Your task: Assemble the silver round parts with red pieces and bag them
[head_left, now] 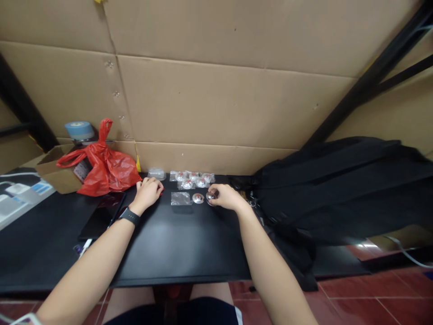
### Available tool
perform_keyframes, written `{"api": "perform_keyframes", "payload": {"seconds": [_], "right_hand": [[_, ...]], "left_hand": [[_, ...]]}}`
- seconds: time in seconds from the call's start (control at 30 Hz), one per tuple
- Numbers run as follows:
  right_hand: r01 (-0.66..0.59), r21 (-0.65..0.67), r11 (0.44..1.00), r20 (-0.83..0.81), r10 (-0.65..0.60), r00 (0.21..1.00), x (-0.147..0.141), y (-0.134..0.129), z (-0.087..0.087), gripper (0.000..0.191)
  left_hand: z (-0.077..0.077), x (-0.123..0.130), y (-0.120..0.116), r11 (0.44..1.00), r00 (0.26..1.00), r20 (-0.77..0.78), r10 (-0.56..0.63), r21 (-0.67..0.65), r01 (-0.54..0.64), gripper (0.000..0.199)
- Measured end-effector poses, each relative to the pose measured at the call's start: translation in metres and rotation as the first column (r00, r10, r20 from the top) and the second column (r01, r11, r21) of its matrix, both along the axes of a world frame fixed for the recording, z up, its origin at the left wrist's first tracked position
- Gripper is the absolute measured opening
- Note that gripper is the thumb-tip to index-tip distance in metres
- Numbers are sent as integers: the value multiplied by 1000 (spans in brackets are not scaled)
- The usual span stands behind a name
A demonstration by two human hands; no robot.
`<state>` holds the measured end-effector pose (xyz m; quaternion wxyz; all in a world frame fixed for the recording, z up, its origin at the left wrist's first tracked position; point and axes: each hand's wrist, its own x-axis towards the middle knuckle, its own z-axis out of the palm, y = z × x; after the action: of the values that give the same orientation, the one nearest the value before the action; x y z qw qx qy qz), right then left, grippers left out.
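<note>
My right hand (225, 197) pinches a round shiny metal disc (211, 197) at the table surface, thumb and fingers on its edge. Just left of it lies a second round silver disc (198, 198) with a red mark. Beside that disc, a clear plastic bag (181, 198) lies flat. Behind these, several similar discs in clear bags (192, 179) are grouped together. My left hand (148, 194) rests on the table with its fingers curled; a small red bit (162, 192) shows at the fingertips, too small to name. A clear plastic box (156, 174) stands just behind my left hand.
On the left are a knotted red plastic bag (110, 169), a cardboard box (61, 176), a blue-lidded jar (80, 131), a dark phone-like device (99, 219) and a white power strip (25, 201). A black cloth bag (341, 194) fills the right side. Cardboard (209, 99) walls the back.
</note>
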<state>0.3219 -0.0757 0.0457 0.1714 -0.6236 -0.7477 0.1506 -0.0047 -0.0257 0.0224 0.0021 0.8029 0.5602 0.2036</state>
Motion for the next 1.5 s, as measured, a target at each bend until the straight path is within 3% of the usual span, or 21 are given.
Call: {"api": "perform_keyframes", "payload": {"seconds": [0.13,0.23,0.5,0.67,0.87,1.03,1.23,1.4,1.5], "right_hand": [[-4,111,994,-103,16,995,-2,1,1,29],[-38,210,977,-242,90,966,-11,0,4,31],[-137,384,913,-599,359,716,-64,-17,4,39],[-174,390,904,-677,410,612,-82,-29,4,43],[-177,370,912,-723,402,562,-84,-35,8,46],[-174,368,913,-762,403,506,-85,-36,9,47],[-161,409,898,-738,429,521,-87,-39,11,41],[-140,403,905,-753,414,512,-89,-40,8,41],[-126,361,924,-797,376,472,-92,-41,6,44]], "left_hand": [[11,3,-7,998,986,168,-18,65,7,15],[22,10,-18,994,939,328,-101,78,80,15],[33,42,-50,954,666,697,-265,88,287,17],[37,51,-62,932,590,753,-290,82,354,17],[40,54,-68,928,565,772,-291,84,364,21],[38,57,-70,919,481,835,-266,69,389,21],[40,61,-73,908,374,892,-253,85,411,23],[42,63,-77,916,382,880,-282,129,381,22],[44,61,-80,937,525,786,-326,195,289,17]]}}
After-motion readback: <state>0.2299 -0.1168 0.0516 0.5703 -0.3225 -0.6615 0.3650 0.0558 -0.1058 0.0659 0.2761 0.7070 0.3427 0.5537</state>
